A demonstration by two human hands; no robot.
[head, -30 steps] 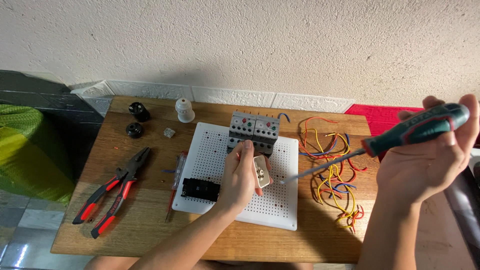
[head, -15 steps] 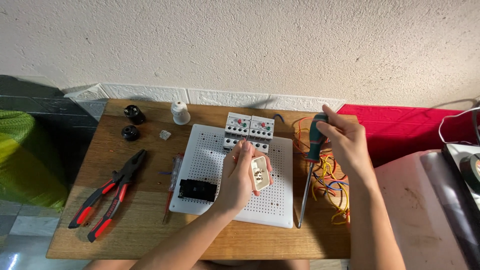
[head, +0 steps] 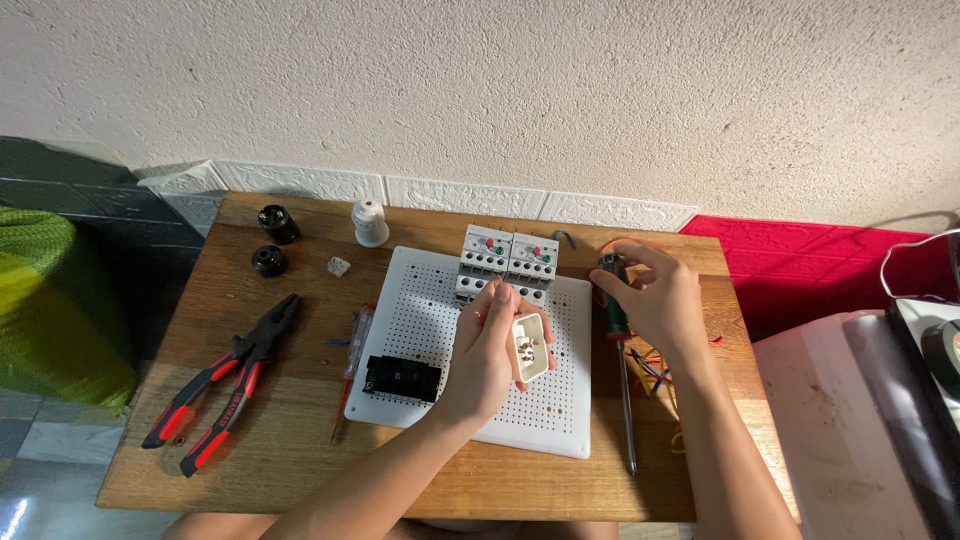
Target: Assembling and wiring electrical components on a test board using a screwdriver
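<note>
A wooden table (head: pixel 300 400) stands against a rough white wall (head: pixel 500 90). On it lies a white perforated board (head: pixel 440 310) carrying two grey switch units (head: pixel 507 258) at its far edge and a black block (head: pixel 402 378) near its left corner. The left hand (head: pixel 490 350) hovers over the board, fingers curled around a small cream plug (head: pixel 530 346). The right hand (head: pixel 650 295) rests on the green handle of a screwdriver (head: pixel 620 370) lying just right of the board, over a tangle of wires (head: pixel 655 365). Red-handled pliers (head: pixel 225 385) lie well to the left.
</note>
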